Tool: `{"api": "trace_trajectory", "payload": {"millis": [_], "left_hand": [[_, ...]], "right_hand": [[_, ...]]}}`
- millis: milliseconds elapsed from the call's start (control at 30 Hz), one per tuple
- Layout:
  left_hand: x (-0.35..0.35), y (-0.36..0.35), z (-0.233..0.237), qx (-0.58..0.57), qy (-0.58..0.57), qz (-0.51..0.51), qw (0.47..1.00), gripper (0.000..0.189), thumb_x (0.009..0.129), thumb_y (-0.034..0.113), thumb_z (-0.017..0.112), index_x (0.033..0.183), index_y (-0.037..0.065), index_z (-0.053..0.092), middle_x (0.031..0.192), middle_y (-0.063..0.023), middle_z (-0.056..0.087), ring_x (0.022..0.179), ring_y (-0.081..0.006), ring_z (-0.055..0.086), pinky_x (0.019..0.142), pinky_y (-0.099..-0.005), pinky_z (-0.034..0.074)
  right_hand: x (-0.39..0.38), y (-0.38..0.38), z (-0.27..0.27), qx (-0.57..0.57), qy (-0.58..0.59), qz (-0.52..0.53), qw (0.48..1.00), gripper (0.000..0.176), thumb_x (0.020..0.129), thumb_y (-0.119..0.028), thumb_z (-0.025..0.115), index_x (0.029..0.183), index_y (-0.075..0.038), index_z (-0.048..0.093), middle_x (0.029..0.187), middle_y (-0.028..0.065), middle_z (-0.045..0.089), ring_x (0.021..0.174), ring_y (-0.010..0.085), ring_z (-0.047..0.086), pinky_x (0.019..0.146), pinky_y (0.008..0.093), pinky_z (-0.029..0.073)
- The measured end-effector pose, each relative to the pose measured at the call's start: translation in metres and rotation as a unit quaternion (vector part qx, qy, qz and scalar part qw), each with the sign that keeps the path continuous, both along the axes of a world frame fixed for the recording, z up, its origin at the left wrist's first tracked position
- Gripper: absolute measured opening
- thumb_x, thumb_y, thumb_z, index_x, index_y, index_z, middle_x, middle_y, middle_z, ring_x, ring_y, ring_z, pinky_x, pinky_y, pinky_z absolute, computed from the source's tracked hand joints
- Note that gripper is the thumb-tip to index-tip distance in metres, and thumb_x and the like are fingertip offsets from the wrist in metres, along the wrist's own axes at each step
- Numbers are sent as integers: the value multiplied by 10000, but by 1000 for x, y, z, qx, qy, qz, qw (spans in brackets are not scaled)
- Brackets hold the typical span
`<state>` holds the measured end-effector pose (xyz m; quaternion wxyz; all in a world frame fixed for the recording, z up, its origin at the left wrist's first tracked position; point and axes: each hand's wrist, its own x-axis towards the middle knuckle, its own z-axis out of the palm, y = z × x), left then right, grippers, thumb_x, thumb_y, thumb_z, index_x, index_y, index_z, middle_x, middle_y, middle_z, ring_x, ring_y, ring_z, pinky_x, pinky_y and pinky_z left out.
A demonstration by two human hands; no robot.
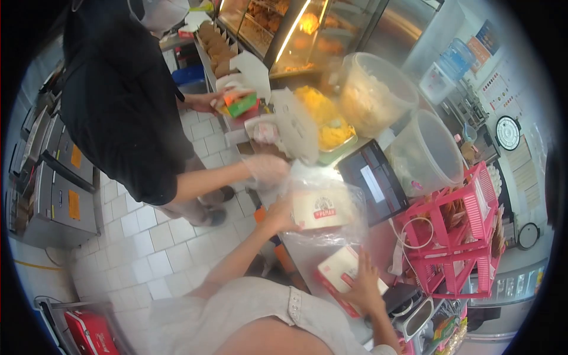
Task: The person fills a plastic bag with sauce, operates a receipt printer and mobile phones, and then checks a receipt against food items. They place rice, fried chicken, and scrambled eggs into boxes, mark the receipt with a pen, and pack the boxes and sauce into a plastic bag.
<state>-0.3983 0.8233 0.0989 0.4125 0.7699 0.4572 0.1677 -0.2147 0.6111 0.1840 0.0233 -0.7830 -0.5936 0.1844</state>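
Observation:
My left hand (283, 215) grips the left edge of a white cardboard food box (313, 212) with a red printed logo. A clear plastic bag (340, 235) surrounds that box. Closer to my body, my right hand (363, 290) holds a second white and red food box (341, 267), its fingers spread over the top and side. A co-worker's gloved hand (269, 170) is beside the bag, blurred. The co-worker's other hand (204, 102) has a green and orange packet (241, 105) over an opened box.
A dark tablet (368, 182) lies on the counter beside two clear tubs (423, 157). Behind are a tray of yellow food (322, 118), an open carton (293, 127) and a lit display case (307, 35). Pink baskets (449, 242) stand right; the co-worker (124, 100) stands left.

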Motion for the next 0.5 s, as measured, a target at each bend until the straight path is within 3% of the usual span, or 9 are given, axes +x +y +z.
{"api": "trace_trajectory", "payload": {"millis": [33, 67, 133, 200, 233, 267, 400, 467, 500], "left_hand": [[1, 5, -4, -24, -3, -41, 999, 1145, 468, 229, 799, 1327, 31, 68, 1293, -264, 323, 1195, -402, 332, 985, -383, 316], [1, 9, -6, -47, -5, -83, 995, 1282, 462, 277, 806, 1335, -42, -78, 1303, -316, 275, 1213, -415, 306, 1010, -353, 285], [2, 13, -4, -21, 16, -100, 995, 1272, 473, 281, 800, 1334, -47, -77, 1310, -300, 281, 1225, -397, 298, 1025, -356, 255], [2, 7, -10, 87, 39, -102, 990, 1306, 461, 301, 807, 1327, -51, -105, 1324, -286, 267, 1227, -384, 303, 1035, -366, 232], [3, 7, -26, 79, -4, -55, 995, 1150, 494, 299, 798, 1340, -54, 103, 1265, -255, 383, 1197, -336, 368, 1035, -357, 232], [0, 22, -63, -82, -195, -114, 971, 819, 538, 180, 780, 1246, 73, 384, 1245, -187, 433, 1174, -242, 409, 965, -393, 340], [-28, 44, -91, -193, -264, -152, 933, 750, 538, 148, 782, 1199, 53, 441, 1155, -161, 500, 1137, -232, 429, 986, -363, 307], [-52, 49, -99, -270, -297, -164, 901, 704, 538, 127, 783, 1168, 40, 480, 1096, -144, 545, 1113, -226, 442, 1000, -343, 285], [-58, 50, -102, -308, -315, -169, 882, 682, 539, 117, 784, 1152, 34, 499, 1066, -136, 567, 1100, -223, 448, 1007, -334, 274]], "right_hand": [[6, 5, 24, -16, 105, 14, 994, 1216, 409, -317, 784, 1365, -30, 88, 1283, 296, 290, 1089, 454, 358, 957, 474, 247], [9, 11, 46, -1, 105, 14, 994, 1216, 409, -317, 784, 1365, -30, 88, 1283, 296, 290, 1089, 454, 358, 957, 474, 247], [8, 27, 82, -20, 177, 110, 978, 1197, 414, -307, 782, 1362, -31, 105, 1269, 278, 319, 1139, 447, 333, 989, 480, 215], [-1, 58, 100, 60, 221, 234, 945, 1115, 431, -262, 776, 1351, -66, 179, 1287, 250, 307, 1194, 405, 298, 1013, 471, 191], [-13, 75, 107, 77, 232, 276, 930, 1091, 433, -246, 776, 1347, -83, 203, 1293, 243, 302, 1204, 394, 292, 1014, 470, 192], [-19, 92, 97, 93, 235, 297, 921, 1049, 438, -221, 766, 1338, -110, 237, 1304, 227, 287, 1215, 391, 276, 1011, 459, 215], [-37, 163, 50, 83, 344, 362, 862, 1038, 450, -200, 748, 1342, -148, 219, 1323, 214, 258, 1235, 378, 250, 1007, 439, 250], [-39, 180, 30, 55, 288, 422, 858, 1022, 446, -198, 755, 1331, -150, 247, 1330, 197, 255, 1234, 370, 256, 1010, 448, 237], [-36, 183, 23, 55, 258, 439, 859, 997, 438, -209, 763, 1313, -161, 288, 1330, 165, 275, 1243, 356, 254, 1008, 501, 196]]}}
